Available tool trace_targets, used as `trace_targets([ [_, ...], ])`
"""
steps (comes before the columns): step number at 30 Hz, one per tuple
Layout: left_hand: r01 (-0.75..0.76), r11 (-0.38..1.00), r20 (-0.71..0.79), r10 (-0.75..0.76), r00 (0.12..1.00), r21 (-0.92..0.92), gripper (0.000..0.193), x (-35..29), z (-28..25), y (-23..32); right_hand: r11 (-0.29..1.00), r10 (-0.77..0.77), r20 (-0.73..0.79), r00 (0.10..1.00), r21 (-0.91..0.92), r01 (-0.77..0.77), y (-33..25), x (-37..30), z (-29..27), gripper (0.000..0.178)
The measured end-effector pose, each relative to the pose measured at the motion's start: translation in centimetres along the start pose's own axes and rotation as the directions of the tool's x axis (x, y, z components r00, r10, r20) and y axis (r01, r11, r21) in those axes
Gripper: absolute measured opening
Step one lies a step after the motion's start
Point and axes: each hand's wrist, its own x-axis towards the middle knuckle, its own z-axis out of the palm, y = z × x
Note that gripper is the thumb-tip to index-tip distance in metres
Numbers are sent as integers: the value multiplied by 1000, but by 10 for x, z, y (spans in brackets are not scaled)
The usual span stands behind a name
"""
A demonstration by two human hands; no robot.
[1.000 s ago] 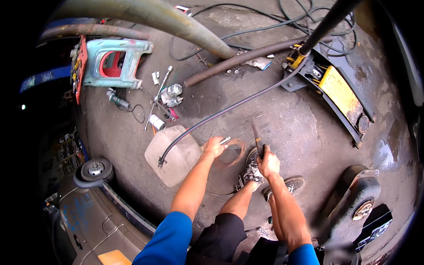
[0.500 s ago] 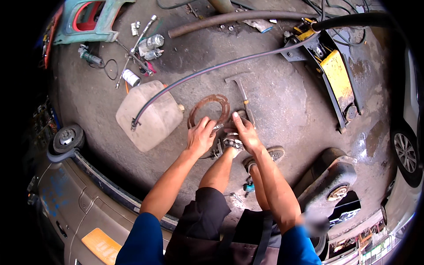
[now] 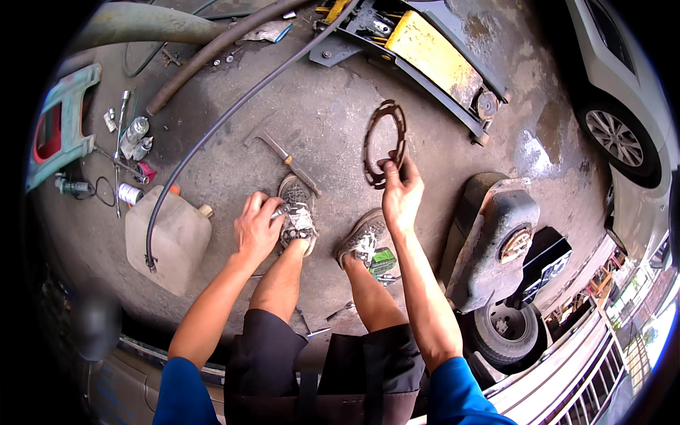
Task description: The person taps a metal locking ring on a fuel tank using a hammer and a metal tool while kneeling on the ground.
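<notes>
Rusty notched ring (image 3: 402, 131) pinched in right hand (image 3: 402, 200), extending beyond fingertips. Left hand (image 3: 256, 227) curled round small metal piece (image 3: 280, 210); hammer (image 3: 300, 171) near those fingers.

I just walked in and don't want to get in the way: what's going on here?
A person's right hand holds up a rusty ring. The left hand grips a small metal piece near the left shoe. A hammer lies on the floor by that shoe, with a plastic jug further left.
</notes>
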Motion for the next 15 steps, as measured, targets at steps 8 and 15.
trace_targets([
  [8,289,957,-142,-292,946,-40,33,24,65,-99,506,-783,-133,608,-705,497,100,51,-4,47],
  [15,315,939,-308,-344,887,-141,35,30,116,-164,311,-388,375,842,-807,503,240,45,37,63],
])
